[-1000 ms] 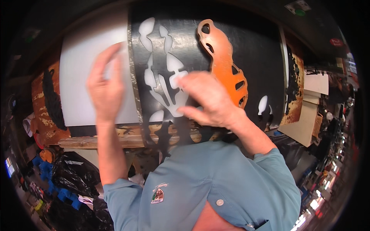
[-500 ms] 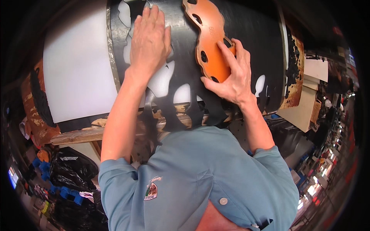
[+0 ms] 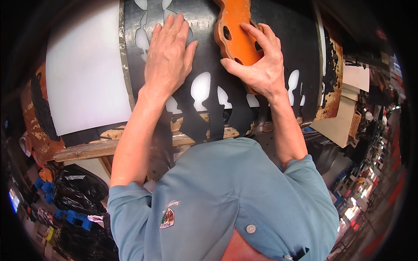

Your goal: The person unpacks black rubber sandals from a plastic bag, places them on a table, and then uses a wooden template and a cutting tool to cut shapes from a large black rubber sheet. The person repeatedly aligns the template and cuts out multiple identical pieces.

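Observation:
My left hand (image 3: 169, 58) lies flat on a black sheet (image 3: 204, 48), fingers stretched out and thumb a little apart, holding nothing. The sheet has sole-shaped cut-outs, and white shows through them. My right hand (image 3: 261, 61) spans the near part of an orange, sole-shaped cutting die (image 3: 235, 30) with oval openings. Its thumb is on the near left edge and its fingers are on the right side. The die rests on the black sheet, and its far end runs out of view at the top. My palm covers part of its near end.
A white board (image 3: 87, 74) lies under the black sheet and shows at left. Narrow black strips hang over a wooden rail (image 3: 87, 150) at the near edge. Black plastic bags (image 3: 82, 187) and blue pieces (image 3: 78, 219) lie at lower left. Pale boards (image 3: 337, 117) stand at right.
The cutting die and my right hand have moved away from me. The black sheet's cut-outs have shifted toward me, and my left hand has come slightly nearer, still flat on it.

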Demonstrator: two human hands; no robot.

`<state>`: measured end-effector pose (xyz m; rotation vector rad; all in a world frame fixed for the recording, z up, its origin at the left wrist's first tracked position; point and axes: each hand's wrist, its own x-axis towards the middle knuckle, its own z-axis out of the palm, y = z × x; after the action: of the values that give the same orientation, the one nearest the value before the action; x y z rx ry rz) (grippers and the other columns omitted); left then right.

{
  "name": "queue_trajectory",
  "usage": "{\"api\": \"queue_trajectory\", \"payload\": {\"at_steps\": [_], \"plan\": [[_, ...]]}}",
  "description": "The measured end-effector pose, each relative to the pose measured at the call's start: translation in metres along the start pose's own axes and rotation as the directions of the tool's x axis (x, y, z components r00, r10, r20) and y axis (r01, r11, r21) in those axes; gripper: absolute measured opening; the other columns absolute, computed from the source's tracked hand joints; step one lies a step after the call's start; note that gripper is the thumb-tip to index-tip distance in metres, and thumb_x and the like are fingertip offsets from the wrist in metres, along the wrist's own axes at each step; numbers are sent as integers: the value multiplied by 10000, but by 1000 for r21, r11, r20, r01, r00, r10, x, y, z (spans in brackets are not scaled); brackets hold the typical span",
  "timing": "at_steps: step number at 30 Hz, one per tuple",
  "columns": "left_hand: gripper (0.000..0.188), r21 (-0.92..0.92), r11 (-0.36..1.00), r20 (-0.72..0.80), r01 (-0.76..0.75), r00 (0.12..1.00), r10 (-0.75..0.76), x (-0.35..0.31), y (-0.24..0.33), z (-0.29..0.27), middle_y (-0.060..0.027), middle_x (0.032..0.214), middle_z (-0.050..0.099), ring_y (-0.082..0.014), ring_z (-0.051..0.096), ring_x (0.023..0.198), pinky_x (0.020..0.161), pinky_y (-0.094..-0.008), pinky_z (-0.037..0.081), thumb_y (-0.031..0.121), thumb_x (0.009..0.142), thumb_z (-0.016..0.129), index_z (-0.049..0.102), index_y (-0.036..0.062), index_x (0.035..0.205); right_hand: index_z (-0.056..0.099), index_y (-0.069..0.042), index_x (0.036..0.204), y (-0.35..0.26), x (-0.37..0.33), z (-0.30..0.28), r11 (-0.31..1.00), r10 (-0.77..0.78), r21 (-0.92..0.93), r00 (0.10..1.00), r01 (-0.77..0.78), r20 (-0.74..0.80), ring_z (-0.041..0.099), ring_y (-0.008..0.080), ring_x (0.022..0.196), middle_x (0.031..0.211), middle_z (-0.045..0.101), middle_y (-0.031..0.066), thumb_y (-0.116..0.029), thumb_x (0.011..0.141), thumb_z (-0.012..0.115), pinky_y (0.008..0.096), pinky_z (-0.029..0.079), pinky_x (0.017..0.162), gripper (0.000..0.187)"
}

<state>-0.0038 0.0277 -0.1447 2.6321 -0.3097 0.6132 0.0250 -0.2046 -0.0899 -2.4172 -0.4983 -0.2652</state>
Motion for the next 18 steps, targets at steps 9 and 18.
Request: {"api": "queue_trajectory", "payload": {"at_steps": [9, 18], "plan": [[415, -24, 1000, -1, 20, 1000, -20, 1, 1, -1, -224, 1503, 597, -382, 513, 1460, 1253, -527, 360, 136, 1008, 679, 638, -87, 1355, 736, -82, 1275, -13, 16, 40, 985, -90, -150, 994, 80, -61, 555, 402, 1127, 1318, 577, 234, -350, 585, 898, 484, 518, 980, 758], [406, -45, 999, -16, 24, 1000, -25, 2, -3, 1, -233, 1496, 603, -393, 518, 1453, 1255, -530, 354, 108, 1001, 668, 635, -79, 1360, 543, -139, 1550, 15, 13, 1, 991, -124, 80, 968, 109, 219, 453, 488, 1416, 1621, 372, 301, -474, 582, 990, 526, 429, 1183, 1118]]}}
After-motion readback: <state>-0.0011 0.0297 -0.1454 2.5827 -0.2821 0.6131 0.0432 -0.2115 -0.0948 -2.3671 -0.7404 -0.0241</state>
